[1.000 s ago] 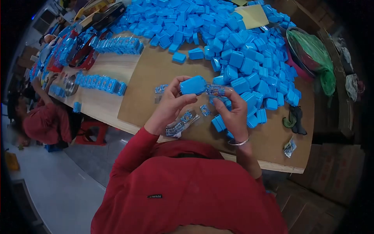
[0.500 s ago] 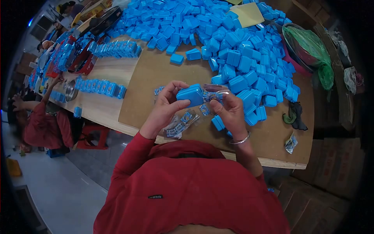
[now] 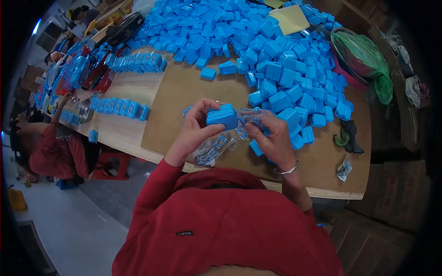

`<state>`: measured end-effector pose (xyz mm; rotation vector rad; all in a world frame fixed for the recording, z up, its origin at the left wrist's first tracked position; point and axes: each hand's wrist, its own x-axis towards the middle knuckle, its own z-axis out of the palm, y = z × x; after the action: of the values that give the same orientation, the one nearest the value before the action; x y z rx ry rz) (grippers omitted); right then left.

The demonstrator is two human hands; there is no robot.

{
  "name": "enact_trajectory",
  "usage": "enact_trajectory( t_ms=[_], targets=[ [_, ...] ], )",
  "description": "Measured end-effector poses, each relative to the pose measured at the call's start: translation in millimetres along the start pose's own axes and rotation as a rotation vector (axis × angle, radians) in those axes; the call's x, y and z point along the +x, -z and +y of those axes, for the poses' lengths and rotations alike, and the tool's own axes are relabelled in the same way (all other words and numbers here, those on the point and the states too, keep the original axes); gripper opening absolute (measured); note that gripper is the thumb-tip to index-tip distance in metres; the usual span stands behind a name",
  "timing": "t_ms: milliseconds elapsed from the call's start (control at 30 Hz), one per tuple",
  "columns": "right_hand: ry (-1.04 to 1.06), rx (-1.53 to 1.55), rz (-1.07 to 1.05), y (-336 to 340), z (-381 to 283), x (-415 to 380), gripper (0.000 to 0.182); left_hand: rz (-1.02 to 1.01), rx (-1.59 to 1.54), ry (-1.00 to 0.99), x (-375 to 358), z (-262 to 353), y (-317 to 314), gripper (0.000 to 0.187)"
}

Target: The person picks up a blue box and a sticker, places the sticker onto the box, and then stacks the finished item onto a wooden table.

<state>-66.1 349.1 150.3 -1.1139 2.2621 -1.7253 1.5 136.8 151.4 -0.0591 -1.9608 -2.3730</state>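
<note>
My left hand (image 3: 192,133) grips a small blue plastic box (image 3: 222,117), thumb along its near side and fingers behind it. Close to the box's right end, my right hand (image 3: 272,135) pinches a clear plastic packet with a printed pattern (image 3: 250,118). The packet's left edge meets the box in this view. Below the hands, a clear bag of small printed pieces (image 3: 214,149) lies on the brown board (image 3: 177,87). Part of another printed packet (image 3: 185,111) shows behind my left hand.
A large heap of blue boxes (image 3: 276,69) covers the back and right. Rows of filled boxes (image 3: 120,107) stand at left, near a metal bowl (image 3: 84,111). A co-worker (image 3: 55,154) sits at far left. A small packet (image 3: 344,169) and dark cloth (image 3: 351,137) lie at right.
The packet has come lower and closer against the box's right end, with my right fingers folded further over it. The box has tilted slightly in my left hand.
</note>
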Motion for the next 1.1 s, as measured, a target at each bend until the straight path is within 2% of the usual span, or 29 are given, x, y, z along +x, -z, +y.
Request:
enact_trajectory(
  t_ms=[133,333,533,633,733,933,1033,1100],
  targets=[
    [0.088,0.17,0.042,-5.4,0.3,1.9,0.021,-0.034,-0.021,-0.006,-0.9,0.5,3.2,0.043],
    [-0.016,0.362,-0.024,-5.2,2.5,-2.2,0.022,-0.083,-0.034,-0.034,0.3,1.5,6.4,0.044],
    [-0.099,0.39,-0.038,-1.3,12.6,-3.7,0.022,-0.11,-0.05,-0.037,2.1,1.4,4.8,0.045],
    [-0.019,0.42,0.006,-4.3,6.1,-1.9,0.022,-0.135,-0.044,-0.054,3.3,-1.1,6.0,0.045],
    [0.061,0.38,-0.041,-6.4,9.5,-1.2,0.021,-0.161,-0.042,-0.05,4.8,2.7,5.1,0.045],
    [0.081,0.227,0.015,-3.6,2.5,1.1,0.018,-0.128,-0.053,0.009,5.7,4.6,2.9,0.046],
    [-0.161,0.33,0.067,-4.1,1.9,0.4,0.017,-0.092,-0.08,0.004,5.9,-3.5,2.0,0.048],
    [-0.075,0.272,0.064,-7.4,3.0,3.1,0.02,-0.073,-0.085,0.008,5.5,-11.8,1.2,0.052]
  ],
)
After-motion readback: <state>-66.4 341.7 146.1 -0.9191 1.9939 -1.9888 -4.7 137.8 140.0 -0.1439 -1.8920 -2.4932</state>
